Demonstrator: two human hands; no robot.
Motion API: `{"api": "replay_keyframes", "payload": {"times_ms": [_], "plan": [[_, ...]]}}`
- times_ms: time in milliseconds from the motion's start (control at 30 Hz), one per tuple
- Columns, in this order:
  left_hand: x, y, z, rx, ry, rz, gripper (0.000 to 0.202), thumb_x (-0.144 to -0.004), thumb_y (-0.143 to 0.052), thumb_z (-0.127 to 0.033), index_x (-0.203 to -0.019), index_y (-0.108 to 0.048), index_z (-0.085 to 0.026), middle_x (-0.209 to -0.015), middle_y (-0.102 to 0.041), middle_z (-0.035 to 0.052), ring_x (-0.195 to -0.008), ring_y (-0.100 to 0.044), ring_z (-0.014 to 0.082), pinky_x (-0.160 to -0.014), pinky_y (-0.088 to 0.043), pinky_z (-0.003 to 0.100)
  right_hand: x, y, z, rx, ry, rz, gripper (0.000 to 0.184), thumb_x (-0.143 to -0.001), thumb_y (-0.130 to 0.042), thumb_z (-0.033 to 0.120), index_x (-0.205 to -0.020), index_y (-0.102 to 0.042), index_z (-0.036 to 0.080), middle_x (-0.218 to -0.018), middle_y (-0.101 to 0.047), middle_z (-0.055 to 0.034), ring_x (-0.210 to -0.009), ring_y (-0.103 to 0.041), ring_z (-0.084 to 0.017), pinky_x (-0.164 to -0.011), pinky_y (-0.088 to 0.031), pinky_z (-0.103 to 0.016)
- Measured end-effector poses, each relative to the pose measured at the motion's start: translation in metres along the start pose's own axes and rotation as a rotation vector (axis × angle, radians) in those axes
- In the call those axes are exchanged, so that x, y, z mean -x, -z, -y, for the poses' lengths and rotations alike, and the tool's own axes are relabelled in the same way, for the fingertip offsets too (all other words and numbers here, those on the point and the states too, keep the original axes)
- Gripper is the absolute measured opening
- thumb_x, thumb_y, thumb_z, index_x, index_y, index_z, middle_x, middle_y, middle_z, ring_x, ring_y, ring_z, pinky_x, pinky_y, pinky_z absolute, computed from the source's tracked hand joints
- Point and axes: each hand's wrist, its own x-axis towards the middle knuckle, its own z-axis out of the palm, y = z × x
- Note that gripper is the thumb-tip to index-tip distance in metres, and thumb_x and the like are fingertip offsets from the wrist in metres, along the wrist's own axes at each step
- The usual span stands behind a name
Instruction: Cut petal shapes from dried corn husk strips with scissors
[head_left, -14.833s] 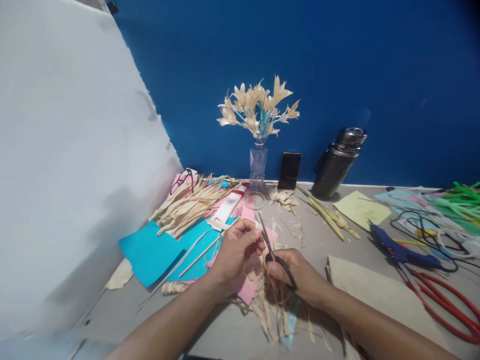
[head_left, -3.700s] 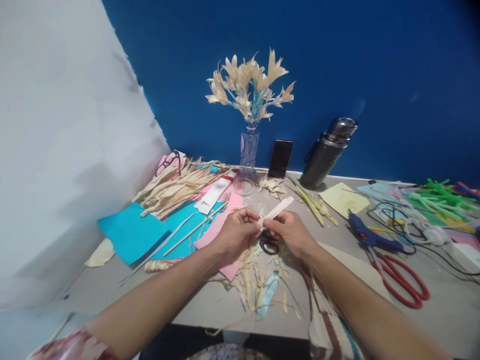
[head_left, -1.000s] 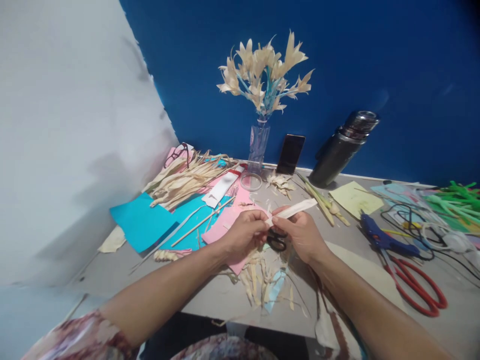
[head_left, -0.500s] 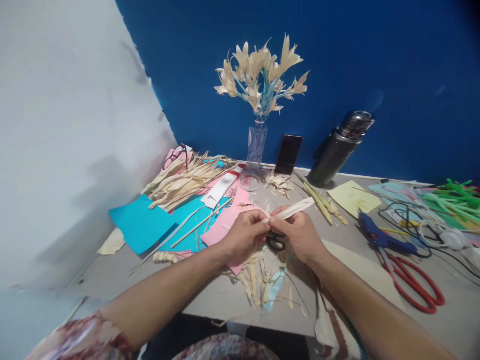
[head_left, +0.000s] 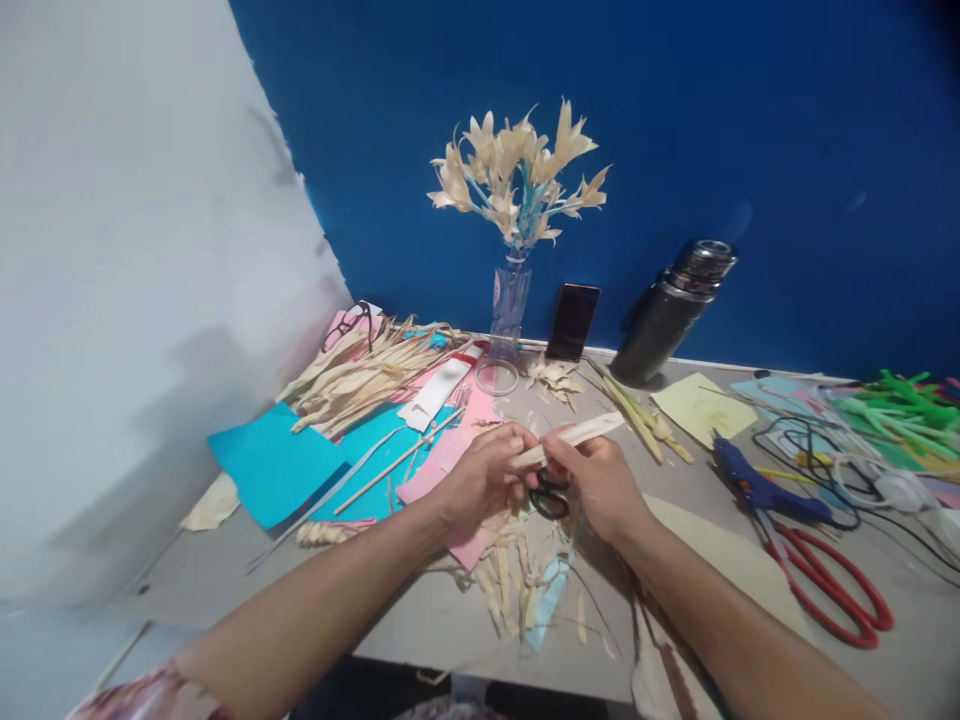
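Through the head camera, I see my right hand pinching a pale cream, flat strip of dried husk between thumb and fingers; its lower end reaches my left hand, whose fingers curl about it, though I cannot tell how firmly they grip. Just below and between my hands show the round black loops of a pair of scissors; whether my right hand holds them, I cannot tell. Nearer me than both hands lie thin, straw-coloured husk scraps. Right of my right hand lies a blue plastic glue gun; beyond both hands stands a clear plastic bottle bearing cream, pointed-petalled flowers
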Motion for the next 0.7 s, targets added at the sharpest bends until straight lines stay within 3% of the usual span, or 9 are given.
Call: {"api": "replay_keyframes", "payload": {"times_ms": [67, 200, 533, 700], "plan": [[0.0, -0.003, 0.002, -0.004, -0.015, -0.022, 0.03, -0.077, -0.067, -0.045, -0.085, -0.058, -0.018, -0.073, -0.061, 0.0022, -0.058, -0.055, 0.0088, -0.052, -0.039, 0.018, 0.002, -0.002, 0.001, 0.061, 0.029, 0.0, 0.035, -0.071, -0.076, 0.046, -0.067, -0.062, 0.015, -0.053, -0.048, 0.0035, -0.052, -0.042, -0.011, -0.05, -0.033, -0.024], [-0.004, -0.005, 0.01, -0.069, -0.103, -0.103, 0.028, -0.068, -0.079, -0.029, -0.071, -0.054, -0.015, -0.061, -0.054, -0.0035, -0.049, -0.047, 0.005, -0.047, -0.032, 0.017, 0.002, -0.002, -0.002, 0.043, 0.018, 0.024, 0.032, -0.067, -0.08, 0.041, -0.076, -0.065, 0.014, -0.057, -0.052, 0.0035, -0.053, -0.041, -0.01, -0.051, -0.032, -0.023], [-0.001, 0.006, -0.007, -0.159, -0.069, 0.215, 0.034, -0.065, -0.081, -0.038, -0.07, -0.058, -0.013, -0.058, -0.061, 0.0021, -0.052, -0.053, 0.0091, -0.05, -0.036, 0.02, 0.005, 0.007, 0.004, -0.313, -0.184, 0.399, 0.024, -0.066, -0.082, 0.03, -0.074, -0.065, 0.015, -0.056, -0.054, 0.0014, -0.052, -0.046, -0.01, -0.053, -0.033, -0.022], [-0.001, 0.007, -0.006, -0.077, -0.048, 0.211, 0.035, -0.067, -0.081, -0.037, -0.073, -0.055, -0.014, -0.06, -0.062, 0.0023, -0.051, -0.055, 0.0089, -0.05, -0.037, 0.019, 0.005, 0.008, 0.012, -0.523, -0.146, 0.345, 0.028, -0.065, -0.084, 0.029, -0.083, -0.066, 0.018, -0.056, -0.048, 0.0048, -0.054, -0.043, -0.008, -0.056, -0.036, -0.021]]}}
